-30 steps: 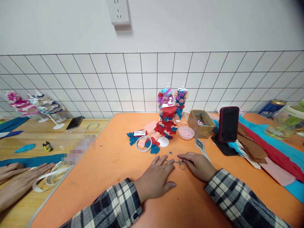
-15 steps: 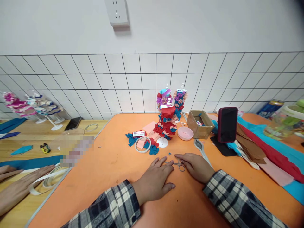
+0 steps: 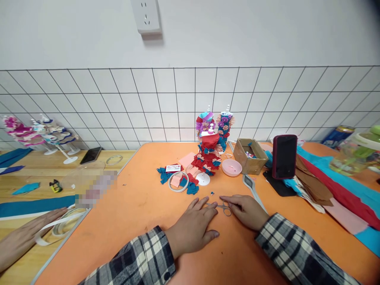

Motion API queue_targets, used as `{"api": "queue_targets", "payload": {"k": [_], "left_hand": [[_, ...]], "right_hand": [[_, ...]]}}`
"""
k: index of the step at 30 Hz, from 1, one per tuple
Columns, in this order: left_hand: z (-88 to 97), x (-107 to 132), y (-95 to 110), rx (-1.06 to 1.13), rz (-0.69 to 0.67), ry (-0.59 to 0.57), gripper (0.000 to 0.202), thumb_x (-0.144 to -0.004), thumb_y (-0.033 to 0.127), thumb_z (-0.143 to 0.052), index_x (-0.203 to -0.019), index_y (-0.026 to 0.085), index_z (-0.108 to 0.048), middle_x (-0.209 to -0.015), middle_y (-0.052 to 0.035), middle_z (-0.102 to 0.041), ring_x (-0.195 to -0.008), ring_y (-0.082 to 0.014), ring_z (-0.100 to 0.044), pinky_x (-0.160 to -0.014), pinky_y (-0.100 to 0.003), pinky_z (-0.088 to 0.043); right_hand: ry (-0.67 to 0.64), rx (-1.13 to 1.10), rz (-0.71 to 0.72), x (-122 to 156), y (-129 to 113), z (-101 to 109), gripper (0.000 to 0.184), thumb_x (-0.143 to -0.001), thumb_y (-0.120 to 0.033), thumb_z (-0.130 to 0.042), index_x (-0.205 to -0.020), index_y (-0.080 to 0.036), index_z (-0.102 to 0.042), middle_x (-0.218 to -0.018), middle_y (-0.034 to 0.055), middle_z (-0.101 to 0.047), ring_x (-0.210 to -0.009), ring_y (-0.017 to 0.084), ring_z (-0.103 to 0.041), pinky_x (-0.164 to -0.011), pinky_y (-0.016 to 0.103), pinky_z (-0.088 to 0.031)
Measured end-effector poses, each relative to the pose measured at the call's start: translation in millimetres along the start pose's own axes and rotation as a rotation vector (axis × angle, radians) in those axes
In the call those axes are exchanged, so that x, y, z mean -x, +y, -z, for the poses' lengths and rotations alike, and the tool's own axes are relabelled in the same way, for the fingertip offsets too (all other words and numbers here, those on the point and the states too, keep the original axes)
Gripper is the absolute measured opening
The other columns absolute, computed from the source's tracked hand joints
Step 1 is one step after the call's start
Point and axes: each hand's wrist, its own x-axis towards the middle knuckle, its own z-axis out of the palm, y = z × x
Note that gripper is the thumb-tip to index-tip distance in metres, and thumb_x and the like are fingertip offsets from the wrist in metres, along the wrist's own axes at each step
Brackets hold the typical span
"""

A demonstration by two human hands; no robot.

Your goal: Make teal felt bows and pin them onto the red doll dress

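My left hand (image 3: 194, 227) lies flat on the orange table (image 3: 136, 213), fingers stretched out and pointing toward small metal scissors (image 3: 224, 206). My right hand (image 3: 245, 209) rests palm down just right of the scissors, its fingers curled over the handle loops and touching them. Beyond the hands stands a small mannequin in a red and blue paper dress (image 3: 209, 156) on a white base. A white tape ring (image 3: 178, 181) with pink and blue paper scraps lies left of it.
A pink dish (image 3: 232, 166), a cardboard box (image 3: 251, 155) and a phone on a stand (image 3: 284, 156) sit to the right, with crepe paper strips (image 3: 341, 194) beyond. Another person's hand (image 3: 23, 237) lies on the wooden table at left beside tape rolls (image 3: 63, 225).
My hands have hardly moved. The other person's second hand at the far left has withdrawn out of view, and the view has shifted slightly.
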Motion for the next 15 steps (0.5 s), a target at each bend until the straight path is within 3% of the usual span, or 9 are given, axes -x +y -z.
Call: {"api": "queue_targets", "payload": {"k": [5,9,15], "left_hand": [[2.0,-3.5,5.8,-0.017,-0.021,0.036,0.063,-0.091,0.046,-0.044,-0.146,0.023,-0.023,-0.143,-0.0072,-0.044,-0.134,-0.0298,-0.031,-0.113,-0.051,-0.019],[-1.8,-9.7,10.4,-0.082,-0.018,0.071,0.052,-0.092,0.045,-0.042,-0.139,0.023,-0.037,-0.132,-0.0091,-0.051,-0.122,-0.0286,-0.041,-0.11,-0.051,-0.023],[-4.9,-17.8,12.3,-0.123,0.005,0.132,0.039,-0.091,0.04,-0.047,-0.126,0.024,-0.048,-0.119,-0.0058,-0.055,-0.111,-0.0262,-0.045,-0.108,-0.051,-0.024]], "right_hand": [[-0.022,0.042,0.006,0.8,2.1,0.5,0.042,-0.087,-0.018,-0.04,-0.123,-0.026,-0.062,-0.087,0.0044,-0.07,-0.08,0.018,-0.064,-0.071,0.028,-0.046],[-0.009,0.027,0.001,0.0,4.2,-0.8,0.041,-0.089,-0.02,-0.04,-0.123,-0.025,-0.062,-0.092,0.0049,-0.07,-0.085,0.019,-0.065,-0.075,0.029,-0.047],[-0.009,0.033,-0.013,-0.6,5.0,-1.8,0.04,-0.09,-0.023,-0.039,-0.123,-0.026,-0.062,-0.099,0.0044,-0.07,-0.089,0.019,-0.064,-0.078,0.029,-0.047]]}}
